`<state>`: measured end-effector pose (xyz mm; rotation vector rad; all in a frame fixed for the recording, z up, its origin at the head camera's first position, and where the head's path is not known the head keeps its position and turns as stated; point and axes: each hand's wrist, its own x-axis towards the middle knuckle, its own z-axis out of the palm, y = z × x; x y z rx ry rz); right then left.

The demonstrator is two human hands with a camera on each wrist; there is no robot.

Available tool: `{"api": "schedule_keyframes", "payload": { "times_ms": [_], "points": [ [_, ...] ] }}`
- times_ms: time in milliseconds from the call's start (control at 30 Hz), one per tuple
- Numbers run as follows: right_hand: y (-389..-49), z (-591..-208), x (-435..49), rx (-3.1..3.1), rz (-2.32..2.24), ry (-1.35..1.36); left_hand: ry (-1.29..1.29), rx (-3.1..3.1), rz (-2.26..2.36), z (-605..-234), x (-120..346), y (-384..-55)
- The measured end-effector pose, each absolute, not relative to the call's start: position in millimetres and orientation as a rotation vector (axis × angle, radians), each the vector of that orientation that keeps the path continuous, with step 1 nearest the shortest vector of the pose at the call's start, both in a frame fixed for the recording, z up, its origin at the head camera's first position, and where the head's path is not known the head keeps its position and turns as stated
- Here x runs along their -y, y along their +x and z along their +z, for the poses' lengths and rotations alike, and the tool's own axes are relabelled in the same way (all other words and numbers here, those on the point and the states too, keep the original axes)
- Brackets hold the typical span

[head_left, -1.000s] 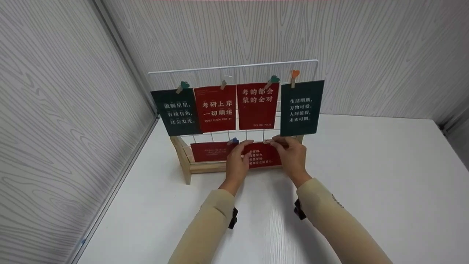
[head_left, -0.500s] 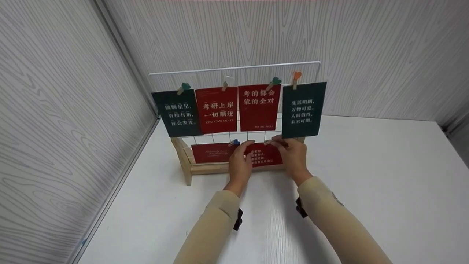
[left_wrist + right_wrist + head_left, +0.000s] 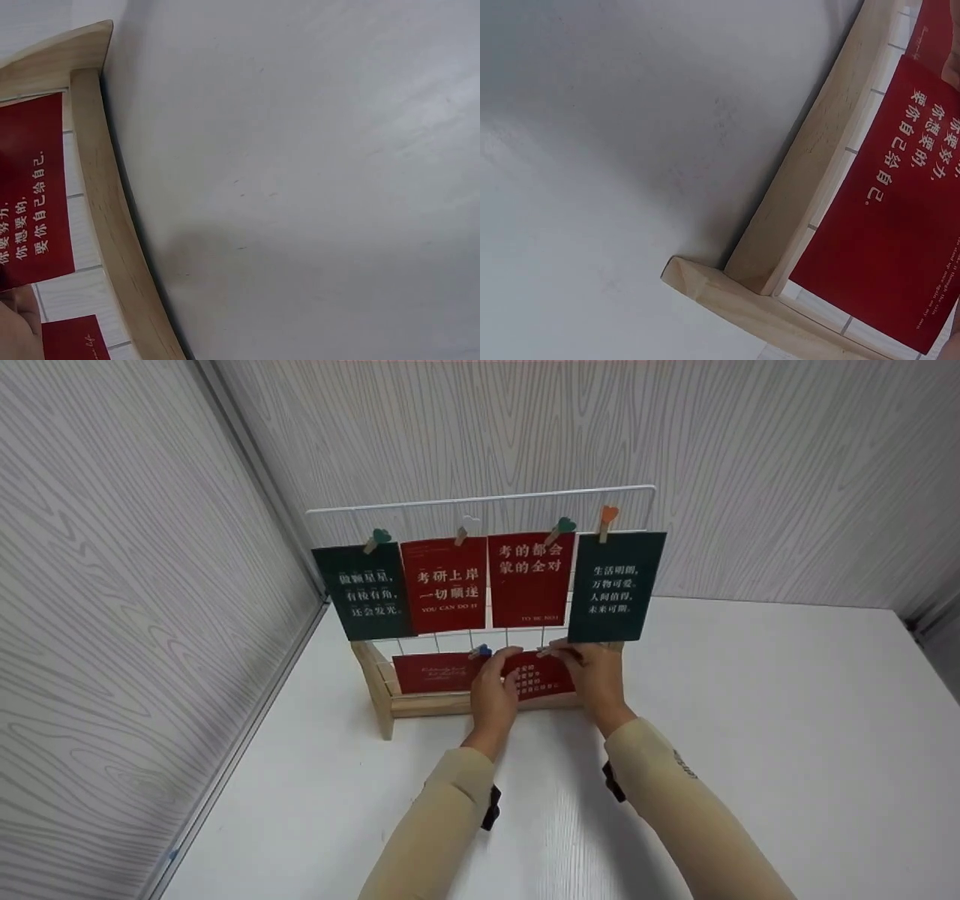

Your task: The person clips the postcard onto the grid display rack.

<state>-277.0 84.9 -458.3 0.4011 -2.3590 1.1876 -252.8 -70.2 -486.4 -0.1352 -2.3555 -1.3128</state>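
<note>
In the head view, a red card (image 3: 538, 681) with white writing is at the lower right of a wire rack. My left hand (image 3: 495, 696) holds this card by its left edge. At the card's top edge, my right hand (image 3: 600, 679) pinches a small wooden clothespin (image 3: 545, 652); the fingers hide part of it. The card tilts slightly and lies against the rack's wire grid. Both wrist views show the same red card (image 3: 36, 199) up close, with only bits of the hands at the frame edges.
The rack's wooden base (image 3: 427, 705) stands on a white table (image 3: 750, 735). Another red card (image 3: 435, 673) hangs lower left under a blue clip (image 3: 484, 650). Along the top hang two red cards (image 3: 448, 592) and two dark green cards (image 3: 616, 585), held by heart-topped clothespins (image 3: 608, 516). Walls stand behind and left.
My left hand has moved slightly right with the card's edge. The right hand has shifted a little left, and the dark green card above it has swung left at its lower end.
</note>
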Motion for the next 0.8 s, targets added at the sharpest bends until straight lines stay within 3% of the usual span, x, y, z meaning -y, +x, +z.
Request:
{"api": "schedule_keyframes", "payload": {
  "times_ms": [800],
  "points": [
    [-274.1,-465.3,-83.5,2.380,1.143,0.299,-0.102,2.311,-1.264,-494.9,68.6,-244.1]
  ]
}}
